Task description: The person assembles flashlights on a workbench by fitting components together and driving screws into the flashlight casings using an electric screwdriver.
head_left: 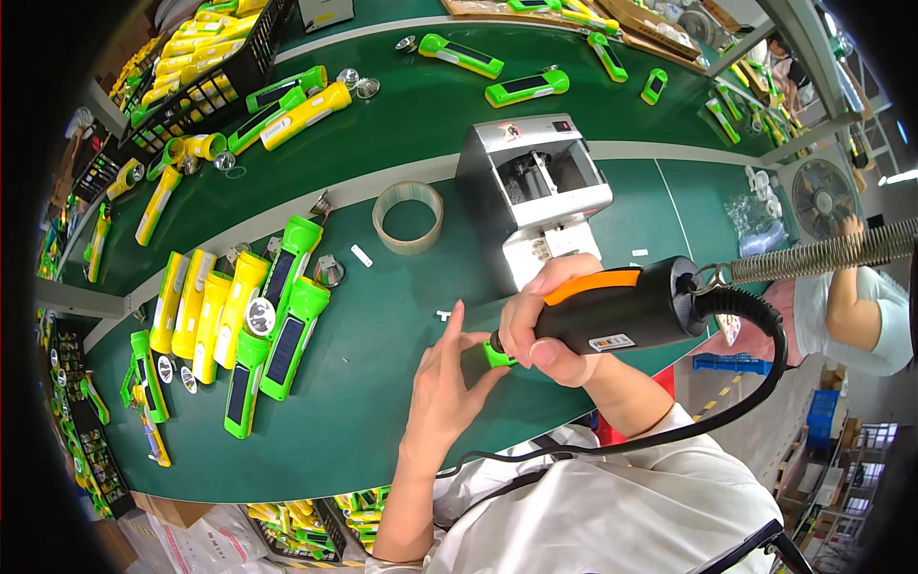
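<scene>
My right hand is wrapped round a black electric screwdriver with an orange lever, held nearly level. Its tip meets a small green plastic part, mostly hidden by my fingers. On the near side, my left hand steadies that part between thumb and fingers, the index finger stretched away. Just beyond stands a silver screw feeder. A small white piece lies beside my left fingertips. To the left, yellow flashlight bodies and green solar flashlights lie in a row with loose round reflectors.
A coiled spring and black cable run from the screwdriver's rear. A tape roll lies left of the feeder. Beyond a raised strip, more flashlights and a full black crate occupy the far bench. A co-worker is at right.
</scene>
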Tool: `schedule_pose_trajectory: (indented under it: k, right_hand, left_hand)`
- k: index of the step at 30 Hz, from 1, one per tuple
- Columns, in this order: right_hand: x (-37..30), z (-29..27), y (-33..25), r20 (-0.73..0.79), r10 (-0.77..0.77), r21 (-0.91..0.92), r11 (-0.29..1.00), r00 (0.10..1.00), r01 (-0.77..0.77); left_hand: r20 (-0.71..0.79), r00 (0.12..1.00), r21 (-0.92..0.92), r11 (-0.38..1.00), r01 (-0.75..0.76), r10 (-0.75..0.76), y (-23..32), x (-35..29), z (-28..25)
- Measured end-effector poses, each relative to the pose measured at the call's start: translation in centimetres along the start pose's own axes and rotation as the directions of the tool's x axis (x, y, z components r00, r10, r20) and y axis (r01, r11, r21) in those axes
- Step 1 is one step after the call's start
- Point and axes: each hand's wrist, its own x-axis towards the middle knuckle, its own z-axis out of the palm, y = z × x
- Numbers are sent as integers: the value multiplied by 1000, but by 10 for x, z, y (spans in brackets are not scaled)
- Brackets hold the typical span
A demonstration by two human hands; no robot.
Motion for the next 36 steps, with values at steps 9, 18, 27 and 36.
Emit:
schedule_pose_trajectory:
  k: [9, 18, 27, 36]
  right_hand:
    - [-1, -2, 5, 101, -5, -53, 999, 995, 10]
    - [1, -3, 8, 88, -15, -56, 998, 996, 20]
    - [-5, -7, 17, 242, 24, -57, 998, 970, -10]
    - [-9, -7, 22, 360, 19, -135, 990, 933, 32]
  left_hand:
    - [-17, 1000, -28, 1000, -5, 5, -4, -2, 2]
    - [-10, 1000, -8, 1000, -21, 21, -5, 3, -1]
    - [-31, 999, 27, 999, -28, 29, -3, 0, 0]
    - [-18, 997, 44, 996, -73, 74, -8, -8, 0]
